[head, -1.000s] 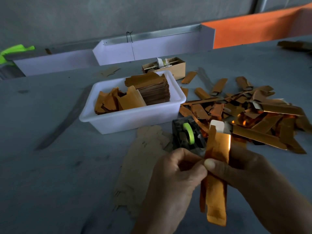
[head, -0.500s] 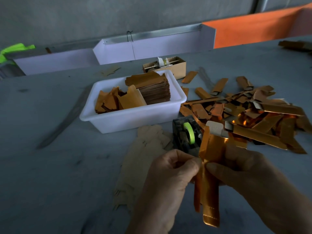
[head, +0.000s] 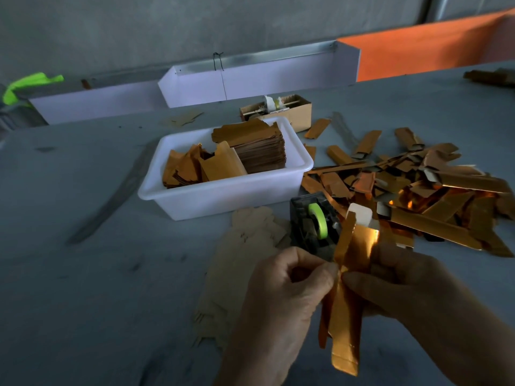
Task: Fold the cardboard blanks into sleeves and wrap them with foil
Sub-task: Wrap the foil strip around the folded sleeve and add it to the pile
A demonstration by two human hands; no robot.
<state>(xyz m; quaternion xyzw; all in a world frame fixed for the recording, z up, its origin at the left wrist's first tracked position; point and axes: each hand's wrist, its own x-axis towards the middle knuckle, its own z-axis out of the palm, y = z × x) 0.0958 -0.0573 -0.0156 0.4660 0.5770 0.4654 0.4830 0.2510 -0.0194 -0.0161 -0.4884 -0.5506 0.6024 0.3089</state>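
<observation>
I hold one long copper-foil cardboard blank (head: 345, 324) upright in front of me, partly folded lengthwise, its white tab at the top. My left hand (head: 281, 296) pinches its left edge at mid-height between thumb and forefinger. My right hand (head: 412, 291) grips it from the right, thumb pressed on the front at the same height. A white tub (head: 223, 196) behind holds a stack of flat blanks (head: 259, 146) and some loose ones. A heap of finished foil sleeves (head: 418, 190) lies to the right.
A black tape dispenser with a green roll (head: 315, 221) stands just behind my hands. Pale cardboard sheets (head: 242, 268) lie on the grey table under my left hand. A small brown box (head: 281, 110) sits behind the tub; white trays line the far edge.
The blank's left flap has folded inward, narrowing the piece, and its top has tilted slightly right. Both hands keep their hold at mid-height.
</observation>
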